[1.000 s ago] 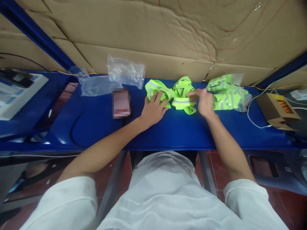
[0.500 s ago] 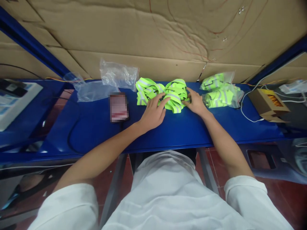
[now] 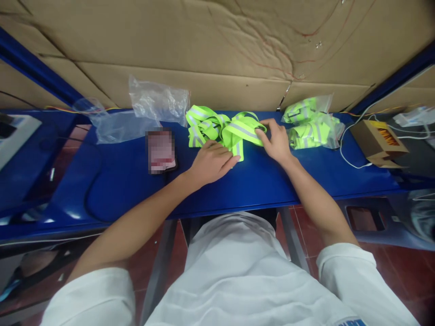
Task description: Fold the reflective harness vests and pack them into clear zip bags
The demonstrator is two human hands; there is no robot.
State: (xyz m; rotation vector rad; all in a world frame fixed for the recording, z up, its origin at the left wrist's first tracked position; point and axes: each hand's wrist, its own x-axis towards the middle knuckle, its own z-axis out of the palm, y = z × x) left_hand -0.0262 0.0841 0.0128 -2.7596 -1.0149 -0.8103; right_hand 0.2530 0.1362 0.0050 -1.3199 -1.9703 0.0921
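Note:
A loose bundle of neon-yellow reflective strap (image 3: pixel 243 129) with grey stripes lies on the blue table (image 3: pixel 261 176). My right hand (image 3: pixel 277 140) pinches a loop of it at the bundle's right side, between thumb and fingers. My left hand (image 3: pixel 214 160) is closed at the lower edge, its fingers curled in and its thumb along the strap's hanging end; the grip itself is partly hidden. Left of this loop rests another tangled heap of the same strap (image 3: pixel 205 124). Two clear bags of folded neon strap (image 3: pixel 311 133) sit just right of my right hand.
Clear plastic bags (image 3: pixel 158 102) lie at the back left. A blurred-out phone-like object (image 3: pixel 161 151) is left of my left hand. An opened cardboard box (image 3: pixel 379 142) and a white cable (image 3: pixel 345 154) stand at the right. Cardboard (image 3: pixel 170 40) lines the back.
The right-hand part of the strap has been spread out into a wider loop. My left hand has moved slightly left and down and curled in; my right hand now pinches the strap.

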